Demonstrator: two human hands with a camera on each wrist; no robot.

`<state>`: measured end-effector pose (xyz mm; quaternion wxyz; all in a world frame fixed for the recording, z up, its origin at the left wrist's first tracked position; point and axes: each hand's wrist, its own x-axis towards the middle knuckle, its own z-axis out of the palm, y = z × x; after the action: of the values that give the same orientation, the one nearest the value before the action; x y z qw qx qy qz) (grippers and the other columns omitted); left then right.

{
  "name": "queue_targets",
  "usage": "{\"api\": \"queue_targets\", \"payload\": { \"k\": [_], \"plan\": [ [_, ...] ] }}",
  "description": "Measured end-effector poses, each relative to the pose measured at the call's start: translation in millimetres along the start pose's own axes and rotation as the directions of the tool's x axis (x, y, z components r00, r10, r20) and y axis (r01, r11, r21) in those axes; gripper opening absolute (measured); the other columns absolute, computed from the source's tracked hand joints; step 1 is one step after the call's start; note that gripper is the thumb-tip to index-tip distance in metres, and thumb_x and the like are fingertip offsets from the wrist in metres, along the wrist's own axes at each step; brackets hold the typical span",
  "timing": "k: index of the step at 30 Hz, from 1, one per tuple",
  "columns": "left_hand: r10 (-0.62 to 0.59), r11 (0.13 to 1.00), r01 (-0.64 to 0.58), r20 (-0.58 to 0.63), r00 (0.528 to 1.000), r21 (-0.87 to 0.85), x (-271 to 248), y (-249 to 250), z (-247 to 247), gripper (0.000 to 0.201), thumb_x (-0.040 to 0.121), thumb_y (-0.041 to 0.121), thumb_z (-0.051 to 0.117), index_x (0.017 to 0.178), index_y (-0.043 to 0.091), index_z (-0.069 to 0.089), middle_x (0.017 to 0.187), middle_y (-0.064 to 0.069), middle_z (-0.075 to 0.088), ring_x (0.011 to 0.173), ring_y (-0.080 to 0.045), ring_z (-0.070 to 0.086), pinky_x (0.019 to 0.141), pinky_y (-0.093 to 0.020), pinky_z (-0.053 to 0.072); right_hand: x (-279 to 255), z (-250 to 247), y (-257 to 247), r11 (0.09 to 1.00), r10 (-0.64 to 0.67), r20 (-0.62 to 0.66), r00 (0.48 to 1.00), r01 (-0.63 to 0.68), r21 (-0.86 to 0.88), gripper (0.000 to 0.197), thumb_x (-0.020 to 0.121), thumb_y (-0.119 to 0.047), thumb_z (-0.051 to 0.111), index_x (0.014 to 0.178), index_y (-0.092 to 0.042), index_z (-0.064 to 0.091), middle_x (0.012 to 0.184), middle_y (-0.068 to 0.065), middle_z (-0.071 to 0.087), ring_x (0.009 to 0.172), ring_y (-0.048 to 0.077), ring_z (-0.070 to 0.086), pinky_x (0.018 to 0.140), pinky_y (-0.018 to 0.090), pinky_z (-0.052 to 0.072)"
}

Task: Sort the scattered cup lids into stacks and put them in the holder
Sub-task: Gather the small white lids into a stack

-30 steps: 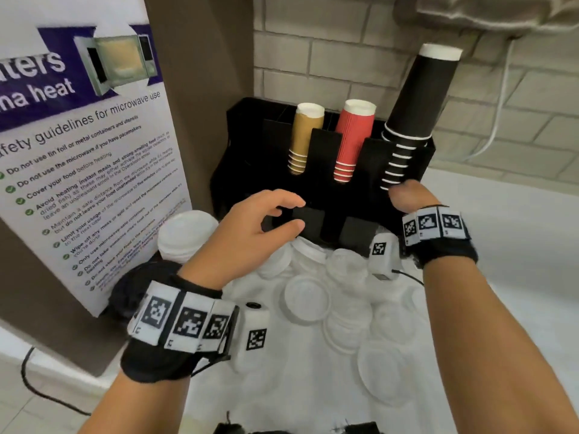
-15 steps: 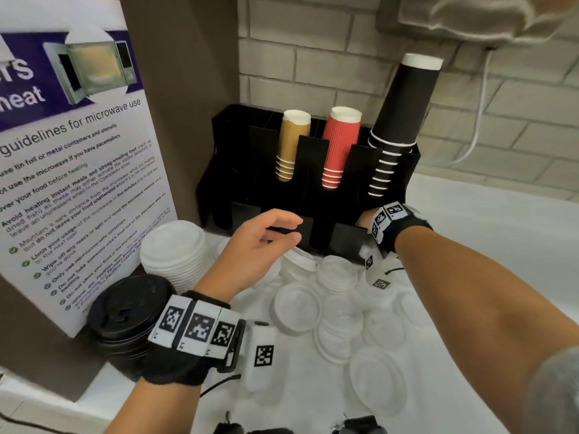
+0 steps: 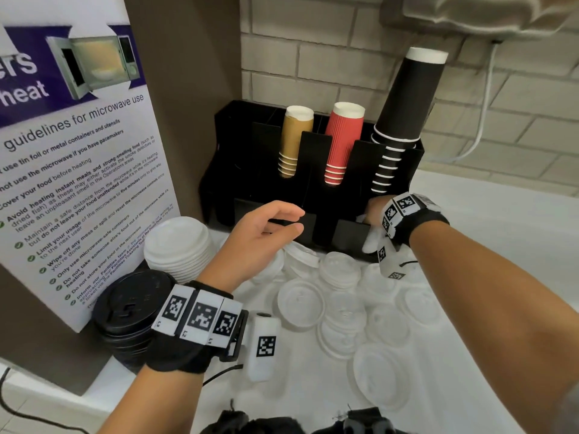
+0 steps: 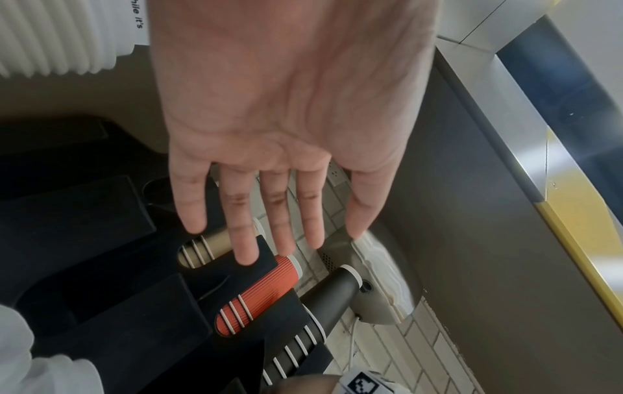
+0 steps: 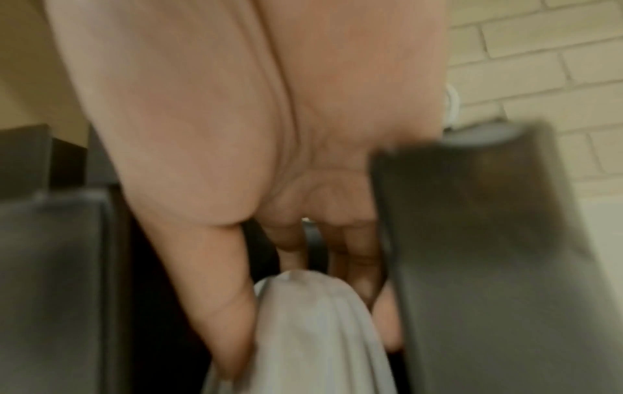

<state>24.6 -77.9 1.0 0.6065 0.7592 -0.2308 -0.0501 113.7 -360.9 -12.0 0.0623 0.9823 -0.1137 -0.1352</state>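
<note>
White counter (image 3: 488,220), brick wall (image 3: 313,57)

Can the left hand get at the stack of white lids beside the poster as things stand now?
Probably yes. The left hand is open and holds nothing, and the white stack stands just to its left with its top uncovered; nothing shows between them. The right hand is busy at the holder.

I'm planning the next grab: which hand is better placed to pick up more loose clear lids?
Left. The left hand is empty with straight fingers above the scattered clear plastic lids. The right hand grips a white lid stack at the black holder.
</note>
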Motion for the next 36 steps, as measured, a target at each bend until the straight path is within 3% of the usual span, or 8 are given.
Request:
{"api": "queue_targets", "payload": {
  "k": [5, 9, 12, 15, 17, 21, 26, 36],
  "plan": [
    [-0.012, 1.000, 0.012, 0.009, 1.000, -0.012, -1, -4, 3, 0.018, 0.093, 0.024, 0.061, 0.108, 0.034, 0.066, 0.112, 0.017, 0.065, 0.102, 0.001, 0.061, 0.088, -0.017, 0.047, -23, -26, -1, 0.950, 0.033, -0.078, 0.996, -0.007, 0.312, 0.054, 0.087, -0.016, 0.062, 0.137, -0.009, 0.042, 0.133, 0.018, 0.051, 0.123, 0.036, 0.049, 0.100, 0.040, 0.039],
    [-0.031, 0.999, 0.030, -0.026, 0.999, -0.018, -1, -13, 9, 0.022, 0.092, 0.027, 0.063, 0.112, 0.037, 0.063, 0.115, 0.019, 0.062, 0.102, 0.004, 0.060, 0.082, -0.013, 0.044, -68, -54, 8, 0.797, 0.028, -0.262, 0.965, 0.136, 0.588, 0.047, 0.091, -0.008, 0.052, 0.136, -0.015, 0.038, 0.113, 0.013, 0.052, 0.097, 0.028, 0.053, 0.075, 0.024, 0.037],
    [-0.073, 0.991, 0.064, -0.073, 0.995, -0.119, -1, -17, 16, 0.032, 0.090, 0.039, 0.061, 0.121, 0.042, 0.053, 0.122, 0.018, 0.058, 0.111, 0.001, 0.057, 0.090, -0.020, 0.045, -116, -50, -6, 0.352, -0.054, -0.421, 0.906, 0.411, 0.841, 0.044, 0.089, 0.000, 0.053, 0.122, -0.029, 0.045, 0.114, 0.010, 0.053, 0.098, 0.025, 0.055, 0.079, 0.031, 0.051],
    [-0.125, 0.918, 0.091, -0.064, 0.990, -0.386, 0, -16, 27, 0.036, 0.090, 0.056, 0.043, 0.122, 0.044, 0.052, 0.127, 0.012, 0.061, 0.118, -0.007, 0.058, 0.100, -0.030, 0.046, -148, -28, -39, -0.232, -0.254, -0.427, 0.868, 0.374, 0.898, 0.047, 0.086, 0.007, 0.054, 0.119, -0.026, 0.050, 0.117, 0.017, 0.054, 0.104, 0.028, 0.059, 0.083, 0.039, 0.056],
    [-0.162, 0.800, 0.135, 0.006, 0.987, -0.584, 0, -16, 33, 0.048, 0.092, 0.058, 0.033, 0.126, 0.034, 0.057, 0.130, 0.002, 0.064, 0.120, -0.013, 0.059, 0.098, -0.031, 0.048, -156, -11, -61, -0.328, -0.353, -0.397, 0.847, 0.285, 0.901, 0.044, 0.086, 0.004, 0.055, 0.122, -0.022, 0.049, 0.114, 0.017, 0.055, 0.099, 0.024, 0.060, 0.081, 0.037, 0.055],
    [-0.226, 0.625, 0.223, 0.100, 0.969, -0.748, -2, -17, 33, 0.060, 0.086, 0.058, 0.036, 0.133, 0.025, 0.054, 0.128, -0.008, 0.065, 0.121, -0.023, 0.060, 0.093, -0.036, 0.052, -159, 12, -81, -0.168, -0.312, -0.295, 0.903, 0.253, 0.953, 0.040, 0.093, -0.006, 0.056, 0.124, -0.030, 0.047, 0.123, 0.015, 0.054, 0.107, 0.025, 0.059, 0.094, 0.043, 0.051],
    [-0.214, 0.515, 0.297, 0.215, 0.953, -0.804, -5, -19, 32, 0.049, 0.087, 0.041, 0.050, 0.135, 0.029, 0.055, 0.128, -0.010, 0.064, 0.118, -0.028, 0.062, 0.090, -0.050, 0.053, -162, 15, -89, 0.241, -0.177, -0.405, 0.897, 0.438, 0.866, 0.033, 0.090, -0.030, 0.062, 0.120, -0.039, 0.052, 0.118, -0.004, 0.048, 0.110, 0.007, 0.050, 0.087, 0.018, 0.045],
    [-0.240, 0.539, 0.312, 0.213, 0.947, -0.782, -6, -25, 31, 0.052, 0.090, 0.050, 0.040, 0.129, 0.020, 0.056, 0.130, -0.014, 0.062, 0.119, -0.028, 0.061, 0.098, -0.048, 0.050, -164, 17, -88, 0.307, -0.238, -0.466, 0.852, 0.521, 0.796, 0.060, 0.069, -0.025, 0.083, 0.121, -0.035, 0.055, 0.122, -0.011, 0.054, 0.109, 0.001, 0.054, 0.084, 0.027, 0.055]
  ]
}}
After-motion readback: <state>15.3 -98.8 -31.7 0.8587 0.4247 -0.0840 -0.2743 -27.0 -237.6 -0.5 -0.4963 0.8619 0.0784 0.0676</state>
